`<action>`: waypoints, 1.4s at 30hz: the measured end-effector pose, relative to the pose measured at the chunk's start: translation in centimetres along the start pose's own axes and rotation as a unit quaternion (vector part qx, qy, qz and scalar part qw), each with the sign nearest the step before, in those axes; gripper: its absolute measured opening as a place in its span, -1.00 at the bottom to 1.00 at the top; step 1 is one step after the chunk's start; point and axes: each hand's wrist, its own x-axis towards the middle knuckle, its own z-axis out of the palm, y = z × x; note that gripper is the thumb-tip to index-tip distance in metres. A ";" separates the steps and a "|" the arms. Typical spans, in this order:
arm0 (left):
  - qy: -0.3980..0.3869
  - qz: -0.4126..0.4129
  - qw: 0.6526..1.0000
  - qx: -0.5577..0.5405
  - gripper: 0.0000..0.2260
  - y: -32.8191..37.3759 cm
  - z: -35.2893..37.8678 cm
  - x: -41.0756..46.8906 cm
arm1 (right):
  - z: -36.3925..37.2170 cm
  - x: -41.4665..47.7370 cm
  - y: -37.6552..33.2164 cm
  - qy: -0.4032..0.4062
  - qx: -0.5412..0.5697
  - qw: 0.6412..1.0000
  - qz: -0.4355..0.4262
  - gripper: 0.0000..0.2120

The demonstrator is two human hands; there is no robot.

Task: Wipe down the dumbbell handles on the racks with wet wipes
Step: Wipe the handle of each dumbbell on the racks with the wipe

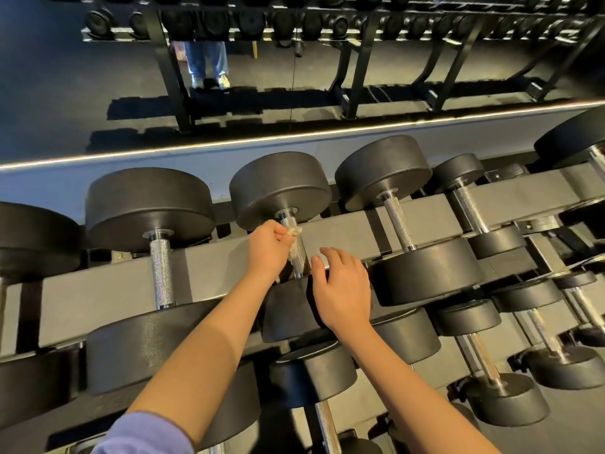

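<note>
Black dumbbells with knurled steel handles lie in rows on a dark rack (pixel 343 234). My left hand (pixel 266 249) pinches a crumpled white wet wipe (pixel 295 240) against the handle (pixel 289 222) of the middle top-row dumbbell. My right hand (pixel 342 291) rests with relaxed fingers on that dumbbell's near head (pixel 288 309), just right of the handle. Other handles stand bare: one to the left (pixel 161 270), one to the right (pixel 397 224).
Smaller dumbbells (pixel 471 204) fill the rack's right end and the lower tiers (pixel 491 371). Behind the rack runs a wall mirror with a lit strip (pixel 294 136), reflecting a rack and a person's legs (pixel 208 63).
</note>
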 end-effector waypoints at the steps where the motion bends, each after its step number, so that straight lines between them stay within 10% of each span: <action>1: 0.008 0.001 1.000 -0.002 -0.93 0.1 0.1 0.1 | 0.0 0.0 0.0 -0.001 0.000 1.000 0.000 -0.31; 24: -0.059 0.003 0.997 0.048 -0.93 1.1 -2.0 -1.9 | -0.6 0.1 0.3 -0.046 0.008 0.999 -0.003 -0.40; 31: -0.033 0.029 0.997 -0.069 -0.82 3.3 -2.8 -2.1 | -1.5 5.4 -0.8 -0.126 0.274 0.953 0.025 -0.73; 37: 0.009 0.195 0.962 0.189 -0.75 4.8 -3.9 -1.8 | -1.4 8.2 -1.1 -0.096 0.373 0.921 0.065 -0.82; 42: 0.042 0.215 0.946 0.240 -0.54 4.2 -5.9 -0.1 | -0.2 9.3 -0.5 -0.127 0.168 0.977 0.016 -0.90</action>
